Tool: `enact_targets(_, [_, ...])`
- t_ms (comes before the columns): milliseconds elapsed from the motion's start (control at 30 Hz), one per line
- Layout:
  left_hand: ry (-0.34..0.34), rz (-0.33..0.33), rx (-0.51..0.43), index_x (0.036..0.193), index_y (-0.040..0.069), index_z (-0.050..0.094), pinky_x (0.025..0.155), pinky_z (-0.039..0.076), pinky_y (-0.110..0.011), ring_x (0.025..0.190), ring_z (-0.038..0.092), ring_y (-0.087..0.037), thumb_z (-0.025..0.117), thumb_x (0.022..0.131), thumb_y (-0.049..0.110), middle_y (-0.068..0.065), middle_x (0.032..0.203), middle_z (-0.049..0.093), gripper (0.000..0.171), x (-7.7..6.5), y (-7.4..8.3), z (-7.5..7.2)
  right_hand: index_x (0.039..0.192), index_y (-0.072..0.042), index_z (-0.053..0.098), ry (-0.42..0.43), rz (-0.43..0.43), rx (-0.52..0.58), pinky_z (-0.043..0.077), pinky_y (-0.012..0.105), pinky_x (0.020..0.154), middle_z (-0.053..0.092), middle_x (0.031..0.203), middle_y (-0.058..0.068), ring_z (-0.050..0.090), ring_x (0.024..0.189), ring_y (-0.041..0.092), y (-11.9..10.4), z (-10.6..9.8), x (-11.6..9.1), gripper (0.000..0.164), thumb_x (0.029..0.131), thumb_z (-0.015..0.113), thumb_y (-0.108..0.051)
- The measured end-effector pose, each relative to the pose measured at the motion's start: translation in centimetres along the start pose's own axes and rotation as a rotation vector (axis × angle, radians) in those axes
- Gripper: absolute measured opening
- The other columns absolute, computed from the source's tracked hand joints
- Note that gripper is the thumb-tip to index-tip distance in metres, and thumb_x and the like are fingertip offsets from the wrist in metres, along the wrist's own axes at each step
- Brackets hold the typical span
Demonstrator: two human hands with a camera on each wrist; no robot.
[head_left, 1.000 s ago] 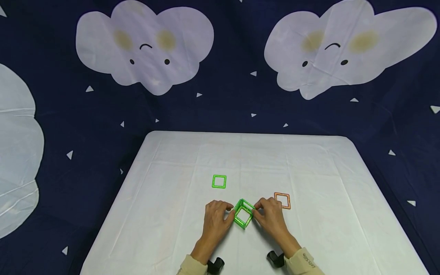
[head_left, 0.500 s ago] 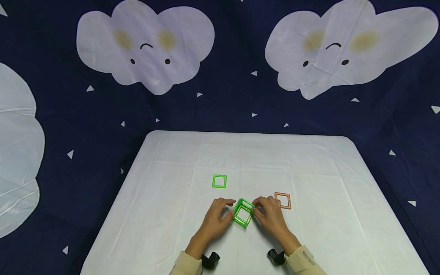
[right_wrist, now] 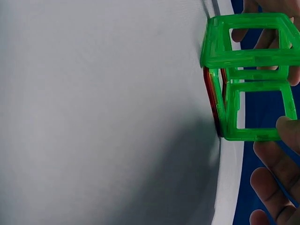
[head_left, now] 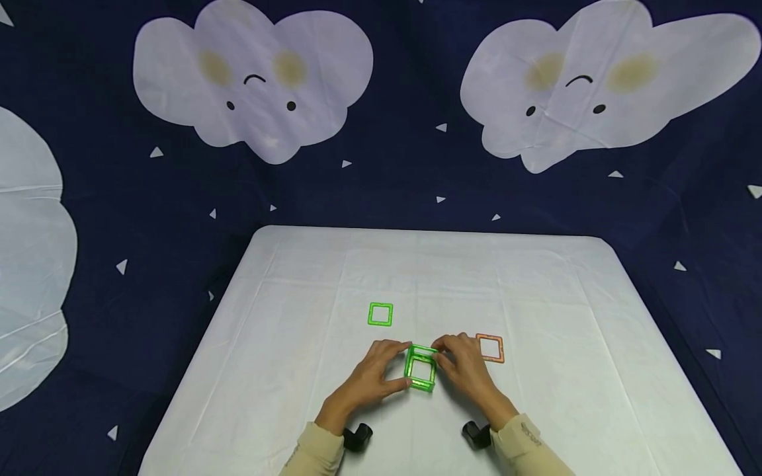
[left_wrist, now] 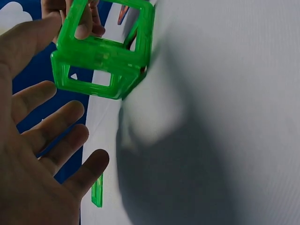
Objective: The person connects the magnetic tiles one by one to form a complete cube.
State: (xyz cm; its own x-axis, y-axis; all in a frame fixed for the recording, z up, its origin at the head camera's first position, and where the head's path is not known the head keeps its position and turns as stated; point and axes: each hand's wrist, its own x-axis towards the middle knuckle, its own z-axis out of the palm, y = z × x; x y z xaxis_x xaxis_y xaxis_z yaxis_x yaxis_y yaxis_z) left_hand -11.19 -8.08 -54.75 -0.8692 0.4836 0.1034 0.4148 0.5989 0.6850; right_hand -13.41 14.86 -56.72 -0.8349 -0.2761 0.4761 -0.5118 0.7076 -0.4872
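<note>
A small box of green see-through magnetic tiles point(head_left: 421, 384) stands on the white table between both hands. A red tile point(right_wrist: 212, 96) shows along the box's table-side face in the right wrist view. My left hand point(head_left: 366, 380) is at the box's left side, thumb at the front corner and index finger at the back one. Its fingers are straight and spread in the left wrist view. With thumb and fingertips, my right hand point(head_left: 467, 367) pinches a right-hand corner of the box. A loose green square tile point(head_left: 380, 314) lies farther back.
An orange square tile point(head_left: 490, 348) lies flat just right of the right hand. The white-covered table point(head_left: 536, 284) ends at a dark blue backdrop point(head_left: 405, 178) with cloud prints. A black wrist camera point(head_left: 358, 437) hangs below the left sleeve.
The box has turned so that its front edge faces the person more squarely. The left hand drew back from it, then spread thumb and index finger along its left side.
</note>
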Motion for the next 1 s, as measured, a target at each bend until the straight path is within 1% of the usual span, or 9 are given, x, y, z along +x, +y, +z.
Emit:
enact_targets(100, [-0.036,-0.016,0.004,0.142,0.024,0.040,0.101,0.044,-0.038,0.124,0.042,-0.014,0.069,0.082,0.042,0.004,0.134,0.049,0.068,0.11,-0.21,-0.15,0.087,-0.017,0.066,-0.011,-0.006,0.004,0.035,0.032,0.071,0.070,0.079,-0.005,0.052,0.072,0.008,0.08,0.05,0.21,0.022,0.072,0.079,-0.008])
enact_targets(267, [-0.057,-0.010,0.031,0.144,0.025,0.037,0.104,0.042,-0.039,0.125,0.042,-0.015,0.070,0.081,0.045,0.004,0.132,0.051,0.074,0.32,-0.50,-0.25,0.087,-0.017,0.067,-0.016,-0.013,0.005,0.036,0.033,0.071,0.070,0.080,-0.003,0.053,0.073,0.010,0.22,0.18,0.37,0.021,0.072,0.078,-0.009])
enact_targets(467, [-0.077,0.003,0.056,0.145,0.024,0.036,0.104,0.041,-0.038,0.125,0.043,-0.015,0.071,0.079,0.045,0.004,0.132,0.052,0.077,0.59,-0.56,-0.39,0.088,-0.017,0.067,-0.033,-0.008,0.012,0.038,0.035,0.073,0.071,0.082,-0.004,0.053,0.074,0.009,0.11,0.18,0.57,0.020,0.074,0.078,-0.008])
enact_targets(600, [-0.081,0.014,0.070,0.144,0.024,0.037,0.105,0.041,-0.037,0.124,0.044,-0.015,0.072,0.078,0.044,0.004,0.132,0.052,0.077,0.67,-0.56,-0.44,0.088,-0.018,0.067,-0.032,-0.015,0.014,0.039,0.035,0.073,0.071,0.083,-0.005,0.054,0.074,0.009,-0.01,0.17,0.61,0.020,0.074,0.077,-0.008])
enact_targets(800, [-0.066,0.032,0.092,0.141,0.024,0.042,0.104,0.042,-0.035,0.122,0.046,-0.014,0.073,0.077,0.043,0.004,0.129,0.056,0.074,0.67,-0.55,-0.39,0.088,-0.019,0.066,-0.035,-0.010,0.014,0.039,0.035,0.073,0.070,0.082,-0.006,0.054,0.074,0.009,-0.09,0.20,0.58,0.020,0.074,0.077,-0.008])
enact_targets(900, [-0.058,0.033,0.093,0.140,0.022,0.043,0.103,0.042,-0.035,0.120,0.046,-0.014,0.074,0.077,0.042,0.004,0.127,0.056,0.073,0.62,-0.51,-0.31,0.089,-0.019,0.067,-0.036,-0.019,0.011,0.039,0.034,0.073,0.069,0.082,-0.005,0.053,0.073,0.008,-0.04,0.26,0.53,0.022,0.073,0.078,-0.008])
enact_targets(1000, [-0.054,0.027,0.089,0.139,0.022,0.044,0.103,0.042,-0.035,0.120,0.047,-0.013,0.073,0.077,0.043,0.004,0.126,0.057,0.072,0.54,-0.49,-0.18,0.093,-0.018,0.067,-0.039,-0.031,0.011,0.039,0.032,0.072,0.068,0.083,-0.006,0.053,0.074,0.008,0.07,0.27,0.51,0.026,0.073,0.076,-0.004])
